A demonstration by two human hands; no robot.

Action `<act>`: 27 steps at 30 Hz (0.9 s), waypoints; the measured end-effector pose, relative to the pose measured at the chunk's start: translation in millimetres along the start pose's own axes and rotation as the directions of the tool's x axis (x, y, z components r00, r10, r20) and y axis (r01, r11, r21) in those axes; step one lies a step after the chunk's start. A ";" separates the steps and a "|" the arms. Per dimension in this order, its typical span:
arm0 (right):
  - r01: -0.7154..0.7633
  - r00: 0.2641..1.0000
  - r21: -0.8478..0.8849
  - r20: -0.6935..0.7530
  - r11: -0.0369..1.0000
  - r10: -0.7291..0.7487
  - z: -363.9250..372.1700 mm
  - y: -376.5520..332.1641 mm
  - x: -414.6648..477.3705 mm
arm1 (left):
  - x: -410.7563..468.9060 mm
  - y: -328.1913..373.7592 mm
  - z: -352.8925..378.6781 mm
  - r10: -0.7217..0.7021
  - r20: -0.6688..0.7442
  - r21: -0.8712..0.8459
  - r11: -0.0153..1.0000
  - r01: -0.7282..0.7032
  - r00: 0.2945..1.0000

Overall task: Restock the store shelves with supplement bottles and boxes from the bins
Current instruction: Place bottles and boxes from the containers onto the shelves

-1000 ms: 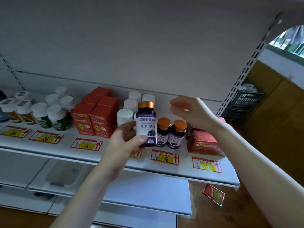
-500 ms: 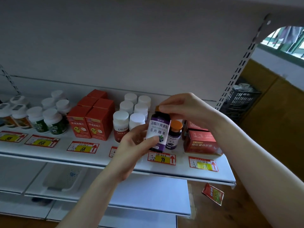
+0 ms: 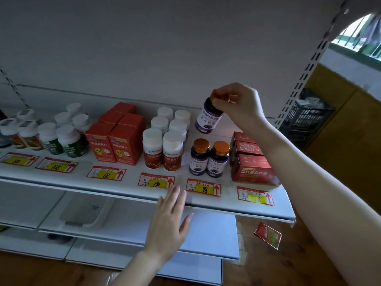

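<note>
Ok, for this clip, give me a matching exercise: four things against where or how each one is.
Things:
1 lifted purple bottle
2 left hand
3 red packet
4 grey tray

States:
A on the floor
B gripped at its cap by the right hand
C on the lower shelf
D open, fingers by the stocked shelf front edge

Pairs: 1-B, 2-D, 3-A, 4-C.
</note>
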State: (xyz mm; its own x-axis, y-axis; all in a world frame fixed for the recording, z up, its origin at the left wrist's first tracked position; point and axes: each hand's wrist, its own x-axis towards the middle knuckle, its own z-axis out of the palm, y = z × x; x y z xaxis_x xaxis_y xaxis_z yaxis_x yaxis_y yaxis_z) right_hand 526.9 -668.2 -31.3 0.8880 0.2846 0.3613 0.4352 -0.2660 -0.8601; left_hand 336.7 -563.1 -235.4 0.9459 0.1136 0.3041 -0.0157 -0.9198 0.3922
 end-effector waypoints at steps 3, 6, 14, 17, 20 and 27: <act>-0.005 1.000 -0.108 0.011 0.994 0.007 11.9 14.9 8.9 | -4.3 -5.3 6.7 -0.009 0.045 0.090 0.996 0.004 0.999; -0.047 0.996 -0.180 0.063 0.983 0.059 21.5 28.6 12.5 | -4.5 -7.2 12.2 0.002 0.050 0.139 0.990 -0.009 0.999; -0.110 0.967 -0.325 0.183 0.939 0.176 34.4 50.2 11.1 | -7.5 -12.2 19.0 0.026 0.049 0.180 0.983 -0.034 0.998; -0.112 0.949 -0.361 0.238 0.926 0.208 37.1 52.1 10.5 | -8.3 -13.2 20.6 0.032 0.039 0.187 0.982 -0.038 0.999; -0.132 0.931 -0.368 0.273 0.920 0.243 39.5 54.0 9.3 | -8.8 -13.7 21.1 0.031 0.035 0.189 0.981 -0.037 0.999; -0.153 0.901 -0.409 0.316 0.900 0.296 40.6 52.3 8.8 | -8.3 -13.9 21.7 0.037 0.042 0.202 0.978 -0.045 0.998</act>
State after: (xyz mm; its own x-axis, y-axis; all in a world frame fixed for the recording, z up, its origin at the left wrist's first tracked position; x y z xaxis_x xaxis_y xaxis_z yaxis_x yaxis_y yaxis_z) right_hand 551.4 -642.2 -87.7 0.8824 0.4685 -0.0428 0.3168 -0.6591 -0.6820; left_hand 336.1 -559.4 -262.2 0.9574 0.0634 0.2816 0.0077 -0.9808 0.1948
